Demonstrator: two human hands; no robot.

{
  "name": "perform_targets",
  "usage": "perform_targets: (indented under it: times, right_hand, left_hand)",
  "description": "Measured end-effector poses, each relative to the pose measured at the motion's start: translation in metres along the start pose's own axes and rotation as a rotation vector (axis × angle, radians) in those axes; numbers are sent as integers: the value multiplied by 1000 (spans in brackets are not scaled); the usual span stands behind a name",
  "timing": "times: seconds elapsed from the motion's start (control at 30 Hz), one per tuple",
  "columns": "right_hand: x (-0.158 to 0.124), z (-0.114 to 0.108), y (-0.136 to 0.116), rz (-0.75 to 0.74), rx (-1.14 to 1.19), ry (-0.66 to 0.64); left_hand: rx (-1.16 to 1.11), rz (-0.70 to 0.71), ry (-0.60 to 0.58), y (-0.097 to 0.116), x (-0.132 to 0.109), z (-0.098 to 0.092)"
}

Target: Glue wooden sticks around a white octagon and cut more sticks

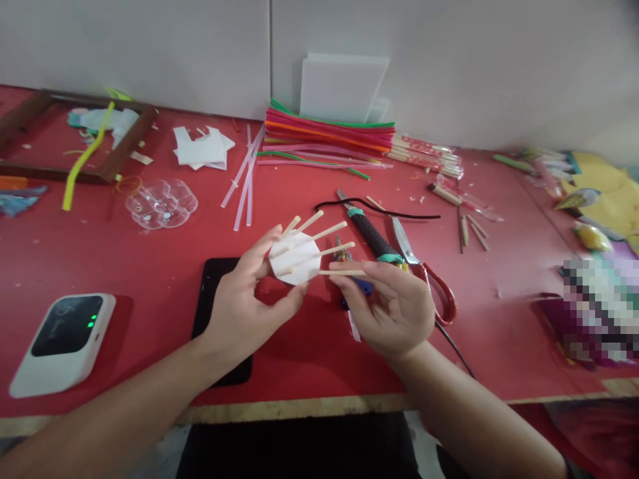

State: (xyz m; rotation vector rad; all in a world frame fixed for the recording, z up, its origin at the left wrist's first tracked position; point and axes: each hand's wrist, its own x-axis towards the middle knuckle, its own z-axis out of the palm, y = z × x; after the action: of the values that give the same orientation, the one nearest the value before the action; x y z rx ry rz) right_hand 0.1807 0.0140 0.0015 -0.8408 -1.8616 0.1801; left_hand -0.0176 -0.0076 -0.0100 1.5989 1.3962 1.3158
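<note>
My left hand (259, 286) grips a small white many-sided disc (303, 255) by its edge, with the thumb below and fingers behind. Several pale wooden sticks (329, 231) stand out from the disc's face near its rim. Between the thumb and fingers of my right hand (387, 299) is another wooden stick (344, 272), its tip at the disc's right edge; whether it is fixed there I cannot tell. Beneath the hands lie a black phone-like slab (227, 372) and a blue-handled tool (364, 286), partly covered.
Scissors with red handles (442, 293) and a black-gripped tool (372, 233) lie right of the disc. Pipe cleaners (329, 133) are piled at the back. A white device (64, 346), a clear plastic case (162, 203) and a brown frame (112, 163) are at left.
</note>
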Motion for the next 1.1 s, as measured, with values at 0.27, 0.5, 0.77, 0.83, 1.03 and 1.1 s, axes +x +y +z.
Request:
perform_targets:
  times: [0.27,0.5,0.77,0.83,1.03,1.1]
  right_hand:
    - [-1,2,3,-133,9,4]
    - [-2,1,1,-69,28,-38]
    - [-4,-2,4,-60,98,-50]
    - [-4,-3,4,-44,102,-52]
    - [-7,-3,7,27,100,-92]
    - [-8,-3,8,32,112,-103]
  left_hand:
    - [6,37,-43,5,1,-1]
    - [-24,-25,-70,1,-1,-1]
    - [22,28,-36,3,1,-1]
    - [9,13,-41,4,1,-1]
    - [55,41,-33,5,0,-1]
    - [72,63,-30,7,1,-2]
